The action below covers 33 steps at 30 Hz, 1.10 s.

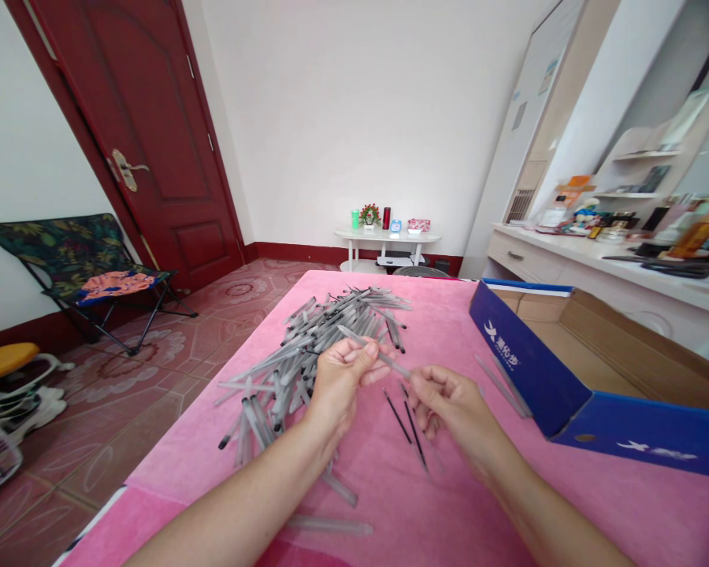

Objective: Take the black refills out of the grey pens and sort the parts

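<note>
A translucent grey pen barrel (395, 365) slants in the air above the pink cloth, its far tip pointing up and left. My left hand (346, 376) pinches it around the middle between thumb and fingers. The fingertips of my right hand (449, 398) close on its near end. Below and between the hands, several thin black ink refills (398, 415) lie on the cloth. A big heap of similar pen barrels (331, 319), some with black ends, spreads beyond and to the left of my left hand. One loose barrel (329, 525) rests nearer me, under my left forearm.
An open blue shoe box (525, 370) with a brown inside stands on the right of the pink-covered table (449, 520). A few barrels (504, 384) lie along its left side. Beyond are a folding chair (76, 260), a small white table (384, 236) and a cluttered dresser (603, 256).
</note>
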Tool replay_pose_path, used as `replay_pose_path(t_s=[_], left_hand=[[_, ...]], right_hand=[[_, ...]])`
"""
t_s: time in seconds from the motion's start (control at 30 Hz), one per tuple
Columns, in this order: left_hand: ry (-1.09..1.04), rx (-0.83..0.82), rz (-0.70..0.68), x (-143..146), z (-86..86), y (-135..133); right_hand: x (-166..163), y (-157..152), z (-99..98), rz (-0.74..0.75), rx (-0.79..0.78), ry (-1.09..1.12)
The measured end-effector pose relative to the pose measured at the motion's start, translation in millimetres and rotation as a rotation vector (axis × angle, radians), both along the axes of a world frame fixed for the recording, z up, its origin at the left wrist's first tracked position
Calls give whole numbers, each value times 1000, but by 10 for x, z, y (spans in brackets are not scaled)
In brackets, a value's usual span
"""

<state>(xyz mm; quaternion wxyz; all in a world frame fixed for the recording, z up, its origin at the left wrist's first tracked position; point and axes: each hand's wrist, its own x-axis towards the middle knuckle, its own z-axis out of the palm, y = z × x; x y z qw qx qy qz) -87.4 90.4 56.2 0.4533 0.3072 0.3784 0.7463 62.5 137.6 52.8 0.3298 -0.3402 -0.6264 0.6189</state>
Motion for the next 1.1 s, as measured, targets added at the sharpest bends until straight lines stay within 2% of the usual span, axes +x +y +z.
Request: replay_pose_path(t_s=[0.07,0.2,0.4,0.57,0.8,0.87,0.97,1.1], left_hand=[[0,-5,-2,1,0,-2],[1,-22,9,6,0,-8],[5,-27,13,1,6,-3],[4,1,40,-46,1,17],[-54,-5,55,-95,-13,40],[-54,-8,52,-88,-19,41],[-38,-31,46,-58,-24,32],[-7,-52,40,-53,-15,23]], right_hand=[[5,3,-7,22,-8,9],[13,9,-15,-26,65,31],[0,-22,10,37,-65,21],[19,15,-8,-38,22,18],[42,27,4,18,-251,215],[43,13,16,23,-290,212],[37,6,32,26,-215,87],[63,46,103,27,70,-121]])
